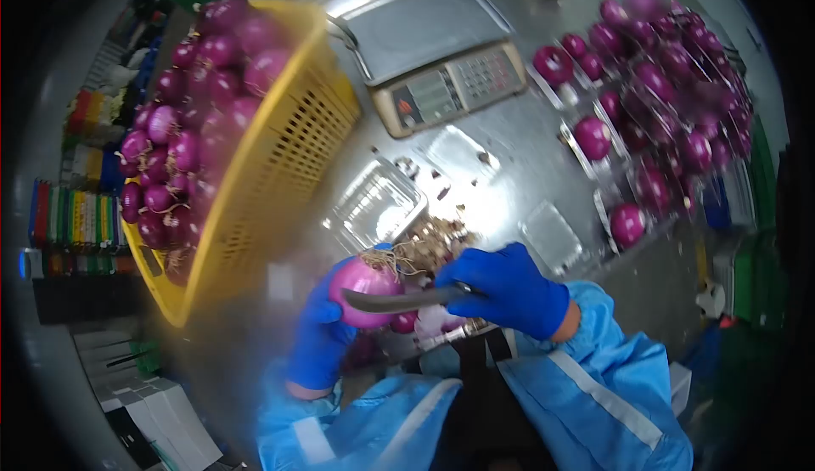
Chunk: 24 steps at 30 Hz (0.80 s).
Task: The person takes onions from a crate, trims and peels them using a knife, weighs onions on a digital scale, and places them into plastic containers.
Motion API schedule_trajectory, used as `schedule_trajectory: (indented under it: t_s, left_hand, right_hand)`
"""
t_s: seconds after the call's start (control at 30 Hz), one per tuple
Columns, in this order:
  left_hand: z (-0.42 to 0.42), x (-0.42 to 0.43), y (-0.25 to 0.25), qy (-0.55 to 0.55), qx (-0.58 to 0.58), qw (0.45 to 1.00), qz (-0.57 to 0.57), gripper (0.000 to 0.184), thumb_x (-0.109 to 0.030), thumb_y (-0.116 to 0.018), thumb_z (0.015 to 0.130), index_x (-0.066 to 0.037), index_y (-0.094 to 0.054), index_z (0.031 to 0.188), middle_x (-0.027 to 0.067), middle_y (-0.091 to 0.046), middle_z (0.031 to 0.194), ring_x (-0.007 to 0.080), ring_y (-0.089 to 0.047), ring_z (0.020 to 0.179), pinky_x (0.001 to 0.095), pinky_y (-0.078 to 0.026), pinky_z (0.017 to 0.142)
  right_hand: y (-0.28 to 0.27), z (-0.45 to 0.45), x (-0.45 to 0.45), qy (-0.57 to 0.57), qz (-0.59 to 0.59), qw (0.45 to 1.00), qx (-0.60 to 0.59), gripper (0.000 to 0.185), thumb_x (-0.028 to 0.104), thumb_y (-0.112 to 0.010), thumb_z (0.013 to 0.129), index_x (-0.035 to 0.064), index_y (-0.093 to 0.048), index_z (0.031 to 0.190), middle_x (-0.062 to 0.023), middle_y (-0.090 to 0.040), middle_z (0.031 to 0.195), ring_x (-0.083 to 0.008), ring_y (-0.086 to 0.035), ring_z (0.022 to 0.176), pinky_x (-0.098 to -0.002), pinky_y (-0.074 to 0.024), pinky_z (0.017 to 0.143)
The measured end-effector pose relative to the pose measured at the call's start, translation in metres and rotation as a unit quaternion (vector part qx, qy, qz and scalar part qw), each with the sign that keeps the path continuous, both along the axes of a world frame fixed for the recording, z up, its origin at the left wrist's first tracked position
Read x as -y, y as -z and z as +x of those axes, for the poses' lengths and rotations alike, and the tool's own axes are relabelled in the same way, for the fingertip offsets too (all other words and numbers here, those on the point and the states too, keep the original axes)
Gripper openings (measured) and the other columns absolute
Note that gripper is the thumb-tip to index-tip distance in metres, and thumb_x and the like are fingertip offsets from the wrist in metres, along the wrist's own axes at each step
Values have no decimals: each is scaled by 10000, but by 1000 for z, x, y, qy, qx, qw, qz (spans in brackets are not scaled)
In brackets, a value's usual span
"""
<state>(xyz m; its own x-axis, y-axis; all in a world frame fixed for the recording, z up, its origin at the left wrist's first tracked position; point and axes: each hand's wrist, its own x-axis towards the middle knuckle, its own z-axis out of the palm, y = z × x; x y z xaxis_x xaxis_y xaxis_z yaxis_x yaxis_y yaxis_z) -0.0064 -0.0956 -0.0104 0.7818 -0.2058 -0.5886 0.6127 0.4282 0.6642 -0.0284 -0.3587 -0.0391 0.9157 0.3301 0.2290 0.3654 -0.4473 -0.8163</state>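
Note:
My left hand (321,331), in a blue glove, is wrapped round a large red onion (365,277) whose stringy roots point up and to the right. In my right hand (509,288), also gloved in blue, is a knife (386,302); its curved blade lies across the front of the onion. Just beyond both hands a heap of cut roots and dry trimmings (433,246) lies on the metal table. Below the blade, partly hidden, are smaller red onions (405,321) and pale peelings.
A yellow crate (280,161) piled with red onions stands at the left. A weighing scale (450,84) is at the back. A clear plastic tray (379,202) rests in front of it. Packed trays of onions (654,106) are stacked at the right on the metal table (509,161).

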Motion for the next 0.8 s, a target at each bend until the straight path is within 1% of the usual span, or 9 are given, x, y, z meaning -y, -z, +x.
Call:
schedule_trajectory:
  t_s: [0.13,0.17,0.27,0.4,0.5,0.57,0.7,0.73,0.8]
  left_hand:
    - [-36,2,17,46,4,998,-49,762,-121,-581,633,71,-411,1350,256,-507,1318,411,-507,1218,543,-406,1057]
    - [-40,2,18,60,5,997,-42,786,-153,-636,628,62,-412,1350,229,-514,1314,370,-520,1210,509,-417,1054]
    - [-43,-3,20,100,21,995,-8,893,-269,-789,602,48,-409,1346,173,-526,1312,274,-556,1178,426,-449,1040]
    - [-48,12,9,134,122,982,53,923,-328,-826,602,21,-417,1352,176,-513,1328,273,-555,1169,406,-463,1024]
    - [-50,-2,17,137,209,954,165,959,-368,-841,595,-6,-413,1373,180,-500,1342,275,-543,1178,406,-475,1009]
    - [-47,-21,23,156,247,927,236,972,-381,-843,597,-23,-408,1389,184,-489,1354,275,-530,1189,408,-488,995]
    - [-47,1,17,36,167,972,162,1015,-389,-846,605,35,-373,1396,172,-474,1355,260,-562,1166,381,-475,1006]
    - [-45,2,18,48,97,991,84,1035,-398,-822,666,18,-286,1448,185,-437,1391,312,-515,1221,444,-462,1027]
    - [-51,0,33,17,-7,997,-71,1006,-397,-786,725,20,-240,1459,200,-425,1400,356,-508,1219,481,-461,1025]
  right_hand:
    - [23,-14,-6,16,-52,998,34,311,413,-719,787,152,-623,926,-60,-572,744,-264,-595,587,-355,-455,504]
    - [27,-17,-5,21,-50,998,41,318,429,-710,792,150,-616,914,-64,-568,740,-265,-595,582,-356,-453,502]
    - [28,-26,-8,28,-40,998,47,307,428,-694,809,149,-620,914,-56,-569,738,-264,-595,584,-358,-452,499]
    - [11,-32,-13,9,-93,993,68,298,396,-695,821,148,-641,978,-56,-599,775,-249,-630,662,-353,-477,529]
    - [92,-55,-1,56,-7,998,8,261,347,-677,853,140,-654,1010,-64,-627,822,-259,-638,703,-360,-494,569]
    - [136,-83,13,36,-26,995,-84,224,309,-664,870,137,-661,1014,-73,-635,841,-273,-640,702,-365,-500,587]
    - [99,-74,-5,67,75,973,-207,238,238,-549,960,42,-668,895,-95,-632,721,-161,-627,611,-309,-482,581]
    - [89,-66,-6,66,57,972,-218,220,254,-565,947,61,-667,919,-83,-646,753,-190,-628,609,-310,-482,575]
    - [67,-55,-10,87,26,989,-117,243,330,-598,919,100,-672,943,-63,-638,754,-207,-626,615,-317,-479,563]
